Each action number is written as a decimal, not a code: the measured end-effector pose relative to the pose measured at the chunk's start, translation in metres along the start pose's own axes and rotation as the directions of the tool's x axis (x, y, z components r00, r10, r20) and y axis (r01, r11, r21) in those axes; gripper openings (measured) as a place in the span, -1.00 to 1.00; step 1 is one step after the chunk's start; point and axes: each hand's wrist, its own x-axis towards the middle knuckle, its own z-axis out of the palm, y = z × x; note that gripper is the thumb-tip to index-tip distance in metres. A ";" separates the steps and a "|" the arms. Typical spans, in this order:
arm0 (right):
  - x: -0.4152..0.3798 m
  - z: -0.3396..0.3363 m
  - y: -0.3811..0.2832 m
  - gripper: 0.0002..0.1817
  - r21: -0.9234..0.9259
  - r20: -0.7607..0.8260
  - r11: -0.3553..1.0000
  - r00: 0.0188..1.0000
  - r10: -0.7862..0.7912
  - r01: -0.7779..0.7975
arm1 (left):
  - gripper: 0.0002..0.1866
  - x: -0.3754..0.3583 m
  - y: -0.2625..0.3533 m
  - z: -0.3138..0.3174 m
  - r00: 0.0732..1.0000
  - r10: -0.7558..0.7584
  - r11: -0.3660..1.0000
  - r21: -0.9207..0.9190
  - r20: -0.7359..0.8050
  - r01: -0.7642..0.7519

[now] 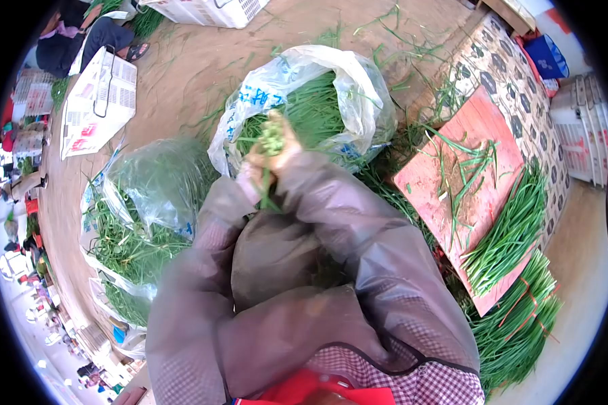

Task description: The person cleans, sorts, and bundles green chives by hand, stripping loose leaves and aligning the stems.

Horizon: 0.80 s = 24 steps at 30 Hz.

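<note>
Both my hands are together in front of me at the near rim of an open plastic bag (pixel 297 57). Between them is a small bunch of garlic chives (pixel 272 138), its pale stem ends pointing up and away from me. My right hand (pixel 289 145) is closed around the bunch from the right. My left hand (pixel 251 174) is closed on its lower left part, and a few green leaves hang below. The fingers are partly blurred. More loose chives (pixel 311 111) fill the bag just beyond my hands.
To the left is another plastic bag (pixel 162 175) of chives. On the right, a pink board (pixel 452 155) carries loose leaves and a chive pile (pixel 510 233); tied bundles (pixel 520 324) lie below. A white crate (pixel 101 101) stands upper left, near a seated person (pixel 108 40).
</note>
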 end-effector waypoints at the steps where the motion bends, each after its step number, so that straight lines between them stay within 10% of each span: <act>1: -0.003 0.004 0.012 -0.39 -0.045 0.075 0.997 0.995 -0.066 0.069 | -0.33 -0.024 0.014 0.013 0.999 0.012 0.928 0.371 -0.039 0.004; 4: -0.010 0.005 0.032 -0.34 -0.072 0.178 0.983 0.972 -0.153 0.168 | -0.33 -0.076 0.052 0.002 0.993 0.091 0.416 0.909 -0.075 0.031; 6: -0.023 0.019 0.020 -0.50 -0.456 0.238 0.819 0.934 -0.265 0.348 | -0.36 -0.092 0.060 -0.047 0.882 0.260 -0.189 0.917 0.392 -0.352; 8: -0.031 0.030 -0.013 -0.68 -0.441 0.307 0.767 0.882 -0.359 0.466 | -0.45 -0.125 0.094 0.014 0.889 0.356 0.041 0.946 0.286 -0.321; 10: -0.009 0.019 -0.048 -0.74 0.029 0.249 0.971 0.939 -0.237 0.237 | -0.50 -0.142 0.111 0.026 0.788 0.538 0.128 0.895 0.299 -0.427; 12: -0.040 0.053 -0.094 -0.71 -0.552 0.405 0.481 0.723 -0.560 0.681 | -0.57 -0.157 0.119 0.035 0.689 0.633 0.124 0.832 0.353 -0.541; 13: -0.064 0.082 -0.106 -0.76 -0.522 0.420 0.466 0.691 -0.588 0.714 | -0.57 -0.161 0.117 0.036 0.674 0.654 0.116 0.835 0.343 -0.538; 15: -0.111 0.138 -0.130 -0.81 -0.461 0.449 0.430 0.622 -0.642 0.776 | -0.53 -0.166 0.106 0.041 0.872 0.244 0.893 0.251 0.425 -0.373; 16: -0.117 0.147 -0.134 -0.78 -0.014 0.379 0.880 0.817 -0.434 0.474 | -0.48 -0.169 0.097 0.064 0.885 0.097 0.978 0.123 0.455 -0.170; 18: -0.151 0.145 -0.131 -0.69 -0.407 0.729 0.390 0.551 -0.405 0.826 | -0.44 -0.174 0.073 0.112 0.830 -0.110 0.985 -0.049 0.547 0.163; 19: -0.175 0.154 -0.131 -0.65 -0.472 0.802 0.351 0.559 -0.210 0.809 | -0.44 -0.174 0.063 0.124 0.830 -0.108 0.980 -0.081 0.548 0.181; 21: -0.184 0.163 -0.114 -0.52 0.068 0.997 -0.247 -0.076 -0.025 0.967 | -0.45 -0.176 0.047 0.138 0.853 -0.062 0.982 -0.122 0.518 0.146; 22: -0.190 0.159 -0.107 -0.45 0.077 0.966 -0.057 -0.060 0.251 0.995 | -0.45 -0.179 0.042 0.140 0.867 -0.034 0.983 -0.138 0.498 0.119; 24: -0.237 0.148 -0.082 -0.56 0.081 0.966 -0.198 -0.028 0.256 0.977 | -0.46 -0.190 0.038 0.143 0.884 0.013 0.987 -0.148 0.468 0.063</act>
